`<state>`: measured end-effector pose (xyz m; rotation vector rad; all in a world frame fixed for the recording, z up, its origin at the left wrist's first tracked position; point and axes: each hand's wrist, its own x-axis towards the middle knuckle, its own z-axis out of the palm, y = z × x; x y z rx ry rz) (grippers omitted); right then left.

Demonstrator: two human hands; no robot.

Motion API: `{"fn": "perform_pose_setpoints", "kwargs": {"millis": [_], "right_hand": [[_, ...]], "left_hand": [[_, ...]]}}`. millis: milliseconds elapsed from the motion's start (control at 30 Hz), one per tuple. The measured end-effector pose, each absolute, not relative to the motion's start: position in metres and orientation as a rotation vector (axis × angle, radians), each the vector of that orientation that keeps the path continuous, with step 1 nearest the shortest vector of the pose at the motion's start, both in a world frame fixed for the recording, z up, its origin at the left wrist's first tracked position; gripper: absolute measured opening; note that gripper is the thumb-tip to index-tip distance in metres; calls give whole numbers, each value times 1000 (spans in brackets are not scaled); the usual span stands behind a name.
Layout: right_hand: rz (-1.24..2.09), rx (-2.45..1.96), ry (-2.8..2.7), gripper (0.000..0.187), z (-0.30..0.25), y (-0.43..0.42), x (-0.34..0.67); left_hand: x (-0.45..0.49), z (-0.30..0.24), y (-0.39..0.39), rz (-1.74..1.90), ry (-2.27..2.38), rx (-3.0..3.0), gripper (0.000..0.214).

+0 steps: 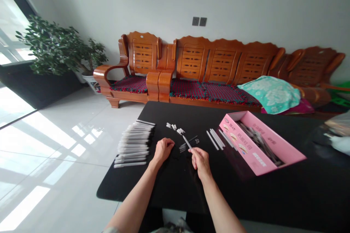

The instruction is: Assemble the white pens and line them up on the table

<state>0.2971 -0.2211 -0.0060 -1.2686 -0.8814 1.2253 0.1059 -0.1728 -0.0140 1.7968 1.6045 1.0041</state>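
Note:
My right hand point(201, 161) is closed on a slim whitish pen barrel point(187, 141), which points up and left from the fingertips. To its left, my left hand point(163, 150) rests low over the black table point(175, 185), its fingers curled together; whatever they pinch is hidden. Between and beyond the hands lie several thin dark refills point(188, 145) and a loose group of small white caps point(175, 127). A long row of white pens point(133, 143) lies side by side left of my left hand. Several white barrels point(216, 139) lie right of my right hand.
A pink open box point(246, 145) with dark slender sticks inside stands on the table's right side. Blurred plastic-wrapped items point(340, 131) sit at the far right. Behind the table are a wooden sofa point(191, 56), a turquoise cloth point(273, 94) and a potted plant point(57, 47).

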Motion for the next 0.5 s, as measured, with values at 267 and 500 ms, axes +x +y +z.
{"fn": "perform_pose_setpoints", "kwargs": {"millis": [267,500], "right_hand": [[1256,-1210,-854,32,-16,-219,302],[1271,-1198,-861,33,-18,-221,305]], "left_hand": [[133,-18,-128,1147,1628,1981,26],[143,-27,-108,889,1666,2159,28]]}}
